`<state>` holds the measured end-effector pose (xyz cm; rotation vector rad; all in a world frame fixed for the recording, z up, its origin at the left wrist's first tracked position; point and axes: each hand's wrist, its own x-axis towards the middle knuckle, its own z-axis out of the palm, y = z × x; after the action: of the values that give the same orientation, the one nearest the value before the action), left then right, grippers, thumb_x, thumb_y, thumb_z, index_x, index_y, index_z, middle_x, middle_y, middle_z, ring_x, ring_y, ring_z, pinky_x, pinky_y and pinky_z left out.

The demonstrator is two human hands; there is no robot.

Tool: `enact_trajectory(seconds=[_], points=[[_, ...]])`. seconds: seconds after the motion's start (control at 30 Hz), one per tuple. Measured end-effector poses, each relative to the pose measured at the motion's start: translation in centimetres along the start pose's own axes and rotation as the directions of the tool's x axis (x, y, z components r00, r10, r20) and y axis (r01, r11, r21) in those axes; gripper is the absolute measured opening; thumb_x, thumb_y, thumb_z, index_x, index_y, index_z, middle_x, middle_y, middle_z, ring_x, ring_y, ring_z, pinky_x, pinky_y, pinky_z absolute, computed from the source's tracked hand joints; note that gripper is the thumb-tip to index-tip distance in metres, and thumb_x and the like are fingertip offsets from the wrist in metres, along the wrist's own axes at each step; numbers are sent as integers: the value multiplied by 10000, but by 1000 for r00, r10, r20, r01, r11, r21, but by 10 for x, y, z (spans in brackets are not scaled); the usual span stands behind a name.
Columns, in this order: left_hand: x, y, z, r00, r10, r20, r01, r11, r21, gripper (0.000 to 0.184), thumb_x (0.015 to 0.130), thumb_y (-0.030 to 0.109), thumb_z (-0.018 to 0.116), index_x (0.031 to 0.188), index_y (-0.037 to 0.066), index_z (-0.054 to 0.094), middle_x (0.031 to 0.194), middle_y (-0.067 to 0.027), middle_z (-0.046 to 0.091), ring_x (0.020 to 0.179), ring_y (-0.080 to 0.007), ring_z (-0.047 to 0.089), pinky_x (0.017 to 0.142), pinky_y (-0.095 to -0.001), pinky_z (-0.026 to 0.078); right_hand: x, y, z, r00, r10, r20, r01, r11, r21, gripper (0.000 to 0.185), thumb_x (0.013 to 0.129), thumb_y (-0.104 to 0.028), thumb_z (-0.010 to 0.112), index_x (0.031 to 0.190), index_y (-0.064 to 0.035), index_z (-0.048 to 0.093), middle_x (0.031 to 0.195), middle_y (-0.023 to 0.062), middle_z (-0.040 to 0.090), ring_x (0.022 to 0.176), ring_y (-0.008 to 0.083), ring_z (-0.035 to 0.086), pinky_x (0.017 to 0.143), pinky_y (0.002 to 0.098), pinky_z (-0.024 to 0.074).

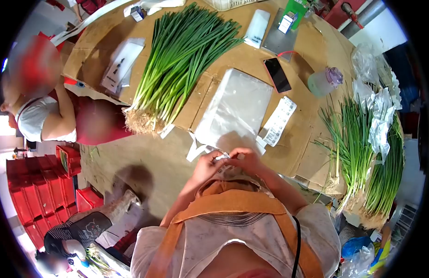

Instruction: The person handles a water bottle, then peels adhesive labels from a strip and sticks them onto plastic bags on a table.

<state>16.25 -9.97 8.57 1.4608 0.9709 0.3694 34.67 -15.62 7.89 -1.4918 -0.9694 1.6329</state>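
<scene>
My left hand (206,167) and my right hand (247,161) meet at the table's near edge, in front of my apron. Both have their fingers closed in a pinch on a small white label (222,157), mostly hidden by the fingers. Just beyond them lies a stack of clear plastic bags (235,106). A white paper strip (196,150) curls beside my left hand. To the right of the bags is a sheet of printed labels (280,121). A big bundle of green onions (182,60) lies at the left, roots toward me.
On the cardboard-covered table (300,148) are a phone (278,75), a bottle with a purple lid (325,81) and a scale (275,39). More green onions (353,153) lie at the right edge. People stand at left; red crates (40,190) are stacked behind.
</scene>
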Motion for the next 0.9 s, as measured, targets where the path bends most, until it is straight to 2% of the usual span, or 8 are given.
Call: enact_trajectory(seconds=[0.1,0.27,0.37,0.5,0.6,0.63,0.73,0.9], points=[[0,5,-10,997,59,-47,-57,998,35,108,823,58,652,921,16,636,774,-38,625,636,-76,540,582,-239,448,17,1,-5,988,-56,141,34,987,155,137,832,-160,657,860,-32,617,771,-17,602,666,64,533,570,215,427],[2,-1,-15,988,58,-140,-71,993,-89,82,840,80,642,880,11,627,665,22,536,574,-38,449,510,-213,378,51,-4,-14,897,-442,14,437,881,-179,72,825,-79,621,801,-14,598,718,34,613,691,109,569,624,240,463],[2,-16,-32,988,45,-148,-28,993,118,120,850,110,625,800,6,595,569,59,470,539,-35,414,481,-216,338,85,0,-47,801,-571,-181,384,720,-578,96,741,-78,666,768,-62,575,664,55,613,657,166,605,635,285,475],[-8,-17,-38,984,-109,-143,88,985,-146,81,819,56,624,769,13,578,610,11,523,566,-42,447,507,-218,365,106,24,-80,715,-657,-239,-48,294,-954,230,670,-175,727,834,-122,575,671,42,608,675,218,606,705,338,424],[-8,-24,-32,950,209,-234,-253,950,-182,59,814,-16,556,756,-6,563,775,-60,604,675,-68,521,580,-213,415,81,-5,-72,695,-637,-333,43,499,-865,325,673,-266,735,914,-120,574,716,30,610,710,239,596,745,356,381],[-10,-24,-31,935,255,-244,-312,922,-230,75,808,-49,526,746,-16,552,875,-101,637,740,-85,555,616,-214,437,77,-1,-68,687,-674,-273,195,533,-824,345,665,-318,738,914,-126,595,748,9,602,736,236,578,745,357,377],[-13,-28,-32,984,27,-177,-90,928,-360,75,805,-47,531,734,-27,546,972,-143,629,839,-115,573,651,-237,459,68,3,-61,569,-810,142,465,175,-868,265,671,-271,740,860,-131,616,757,-5,596,735,231,567,757,368,373],[2,-8,-21,967,184,-178,-234,915,-327,48,858,-27,519,849,-11,563,828,-52,621,751,-72,549,676,-214,432,90,34,-77,796,-602,-63,426,632,-647,89,765,-161,673,786,-78,649,717,58,615,782,236,579,781,346,442]])
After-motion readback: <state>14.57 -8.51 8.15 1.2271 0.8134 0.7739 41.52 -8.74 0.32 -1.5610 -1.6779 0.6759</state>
